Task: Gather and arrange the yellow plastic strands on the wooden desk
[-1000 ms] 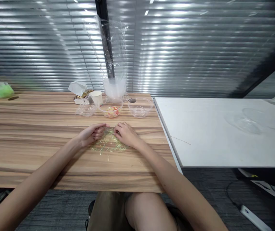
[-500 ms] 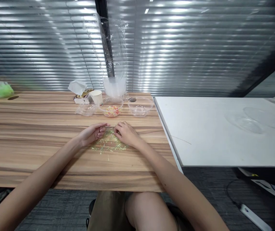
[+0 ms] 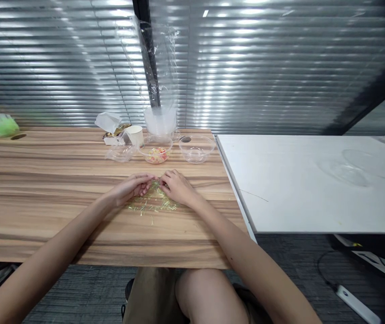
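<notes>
Center of frame: left hand (image 3: 134, 186) half curled | right hand (image 3: 175, 185) fingers pinched, hold unclear | yellow-green strips (image 3: 155, 202) beneath both

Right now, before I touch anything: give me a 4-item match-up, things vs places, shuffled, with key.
Things
1. Yellow-green strips
2. Paper cup
3. Thin strand
4. Green bundle

Places
A. On the white table
B. Far left end of the wooden table
C. On the wood, by the left hand and right hand
D. Upright, just left of the bowl with coloured bits

Pairs: 1-C, 2-D, 3-A, 4-B
</notes>
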The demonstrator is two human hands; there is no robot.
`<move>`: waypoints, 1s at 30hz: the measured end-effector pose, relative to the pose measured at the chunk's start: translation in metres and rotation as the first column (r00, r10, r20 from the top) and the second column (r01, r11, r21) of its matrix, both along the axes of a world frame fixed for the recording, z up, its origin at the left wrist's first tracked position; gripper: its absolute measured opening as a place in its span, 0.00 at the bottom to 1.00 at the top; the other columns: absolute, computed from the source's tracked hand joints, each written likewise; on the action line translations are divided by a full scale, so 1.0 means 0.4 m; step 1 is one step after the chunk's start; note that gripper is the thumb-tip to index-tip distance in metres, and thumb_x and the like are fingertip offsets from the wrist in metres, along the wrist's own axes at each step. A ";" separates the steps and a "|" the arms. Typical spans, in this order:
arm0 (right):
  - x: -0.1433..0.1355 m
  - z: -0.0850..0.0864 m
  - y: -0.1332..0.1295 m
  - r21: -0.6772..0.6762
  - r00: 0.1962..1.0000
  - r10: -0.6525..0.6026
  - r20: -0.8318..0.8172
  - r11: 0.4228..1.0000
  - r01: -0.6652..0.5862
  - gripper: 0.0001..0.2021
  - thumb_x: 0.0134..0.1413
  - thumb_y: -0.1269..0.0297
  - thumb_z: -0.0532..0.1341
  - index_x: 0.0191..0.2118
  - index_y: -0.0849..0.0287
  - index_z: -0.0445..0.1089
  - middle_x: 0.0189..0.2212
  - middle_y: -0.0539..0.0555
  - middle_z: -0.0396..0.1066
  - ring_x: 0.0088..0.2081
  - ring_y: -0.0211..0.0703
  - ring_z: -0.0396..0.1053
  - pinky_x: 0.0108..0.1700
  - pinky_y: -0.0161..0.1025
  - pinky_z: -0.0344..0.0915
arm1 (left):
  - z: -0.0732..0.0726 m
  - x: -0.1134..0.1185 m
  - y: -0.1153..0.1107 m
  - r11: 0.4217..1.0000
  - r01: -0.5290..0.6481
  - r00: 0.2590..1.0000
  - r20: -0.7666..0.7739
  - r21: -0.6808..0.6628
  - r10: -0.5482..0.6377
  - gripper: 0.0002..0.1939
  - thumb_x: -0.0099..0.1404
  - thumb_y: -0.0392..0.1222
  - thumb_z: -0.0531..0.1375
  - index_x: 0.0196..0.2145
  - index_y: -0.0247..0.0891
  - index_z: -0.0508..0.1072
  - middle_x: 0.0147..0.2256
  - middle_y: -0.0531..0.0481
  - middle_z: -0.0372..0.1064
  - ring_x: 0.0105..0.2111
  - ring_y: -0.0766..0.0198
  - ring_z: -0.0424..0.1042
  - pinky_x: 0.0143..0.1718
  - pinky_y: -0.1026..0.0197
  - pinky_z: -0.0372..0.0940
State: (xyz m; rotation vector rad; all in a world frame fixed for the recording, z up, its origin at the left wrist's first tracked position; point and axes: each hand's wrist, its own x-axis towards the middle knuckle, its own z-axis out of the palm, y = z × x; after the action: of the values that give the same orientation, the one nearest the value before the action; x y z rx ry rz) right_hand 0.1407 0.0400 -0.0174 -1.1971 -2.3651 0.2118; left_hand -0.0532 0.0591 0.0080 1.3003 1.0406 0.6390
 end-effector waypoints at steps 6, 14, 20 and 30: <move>0.000 -0.005 0.003 0.013 1.000 0.007 0.018 1.000 -0.007 0.05 0.61 0.68 0.58 0.40 0.62 0.70 0.39 0.57 0.68 0.44 0.46 0.62 0.47 0.41 0.58 | 0.003 0.002 -0.002 1.000 0.009 1.000 -0.004 0.009 -0.009 0.14 0.57 0.50 0.64 0.25 0.35 0.72 0.23 0.54 0.63 0.22 0.71 0.58 0.21 0.69 0.55; 0.000 0.001 0.000 0.013 1.000 -0.005 0.026 1.000 0.005 0.06 0.61 0.69 0.57 0.40 0.63 0.70 0.39 0.57 0.69 0.44 0.47 0.62 0.47 0.41 0.59 | -0.015 -0.013 0.013 0.988 -0.043 0.987 0.149 -0.151 0.065 0.06 0.60 0.39 0.64 0.30 0.33 0.76 0.24 0.52 0.66 0.22 0.71 0.64 0.23 0.72 0.61; -0.001 -0.002 0.001 0.037 1.000 -0.003 0.018 0.999 0.002 0.05 0.61 0.68 0.56 0.38 0.62 0.70 0.38 0.56 0.68 0.43 0.46 0.62 0.46 0.41 0.59 | 0.017 -0.019 0.020 0.899 -0.104 0.909 0.326 -0.426 0.259 0.08 0.64 0.26 0.56 0.33 0.29 0.76 0.24 0.49 0.69 0.21 0.72 0.68 0.23 0.73 0.66; 0.001 -0.020 0.011 0.063 1.000 0.012 0.003 0.998 -0.012 0.04 0.61 0.67 0.58 0.37 0.61 0.68 0.37 0.55 0.67 0.42 0.45 0.61 0.46 0.40 0.58 | 0.016 -0.059 0.046 0.892 -0.294 0.818 0.393 -0.343 0.421 0.23 0.62 0.18 0.50 0.52 0.31 0.71 0.37 0.43 0.75 0.32 0.69 0.76 0.36 0.73 0.72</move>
State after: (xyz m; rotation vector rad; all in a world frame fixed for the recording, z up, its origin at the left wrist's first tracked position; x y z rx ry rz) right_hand 0.1413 0.0446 -0.0254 -1.1546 -2.3641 0.1379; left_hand -0.0767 0.0773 0.0146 0.6613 0.9398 1.0033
